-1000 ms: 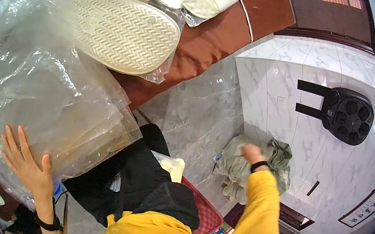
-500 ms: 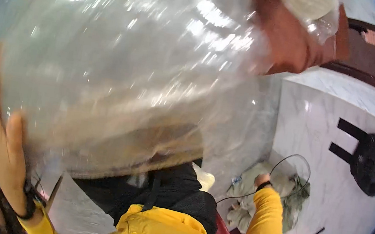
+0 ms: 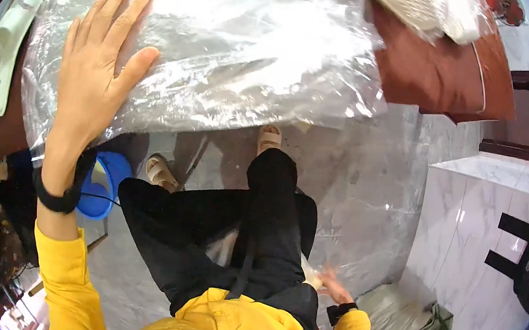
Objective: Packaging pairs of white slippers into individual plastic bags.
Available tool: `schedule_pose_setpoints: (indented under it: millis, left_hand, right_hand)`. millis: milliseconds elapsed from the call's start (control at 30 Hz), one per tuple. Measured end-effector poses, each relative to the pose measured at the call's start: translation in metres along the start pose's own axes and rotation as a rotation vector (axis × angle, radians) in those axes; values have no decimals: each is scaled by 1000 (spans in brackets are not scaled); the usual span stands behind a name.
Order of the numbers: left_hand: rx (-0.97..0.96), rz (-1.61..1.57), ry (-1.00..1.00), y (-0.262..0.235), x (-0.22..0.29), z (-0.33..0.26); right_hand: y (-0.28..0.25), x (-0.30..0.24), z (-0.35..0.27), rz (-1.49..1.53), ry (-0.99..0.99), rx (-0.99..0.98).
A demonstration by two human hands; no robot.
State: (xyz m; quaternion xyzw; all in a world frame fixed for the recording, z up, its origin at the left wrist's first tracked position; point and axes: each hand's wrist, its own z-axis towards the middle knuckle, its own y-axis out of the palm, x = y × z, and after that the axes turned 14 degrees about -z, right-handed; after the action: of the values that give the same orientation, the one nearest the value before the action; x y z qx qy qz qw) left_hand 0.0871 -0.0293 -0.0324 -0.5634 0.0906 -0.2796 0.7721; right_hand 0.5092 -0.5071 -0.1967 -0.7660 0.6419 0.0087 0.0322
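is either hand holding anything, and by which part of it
The left hand lies spread on clear plastic, apparently not gripping it. The right hand blurs beside a pale item; a hold cannot be told.

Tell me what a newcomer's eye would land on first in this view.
Probably the glaring, crinkled clear plastic sheeting across the top of the view, with the left hand spread on it. Next would come the bright yellow shirt at the lower edge, then the blue bucket on the floor, just right of the left wrist.
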Motion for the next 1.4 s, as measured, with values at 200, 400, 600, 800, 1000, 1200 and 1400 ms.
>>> schedule_pose_setpoints:
  millis: [200, 400, 600, 800, 1000, 1200, 1400]
  left_hand:
    - [-113, -80, -59, -15, 27, 15]
    - [-187, -134, -126, 3, 33, 24]
    - [-182, -126, -100, -16, 64, 42]
    - [-78, -212, -139, 2, 24, 14]
    - [-44, -118, -118, 7, 28, -11]
    - [-47, -185, -163, 5, 28, 3]
    - [-95, -179, -164, 3, 25, 5]
  right_hand:
    - [-6, 65, 29, -533, -49, 149]
    - [5, 78, 48, -736, -293, 11]
    - [-50, 213, 45, -810, -457, 6]
    - [-232, 248, 83, -1290, -620, 46]
    - [-79, -113, 45, -1652, -633, 495]
    - [-65, -244, -90, -1582, -1158, 1085]
    - [58, -277, 108, -1270, -1325, -48]
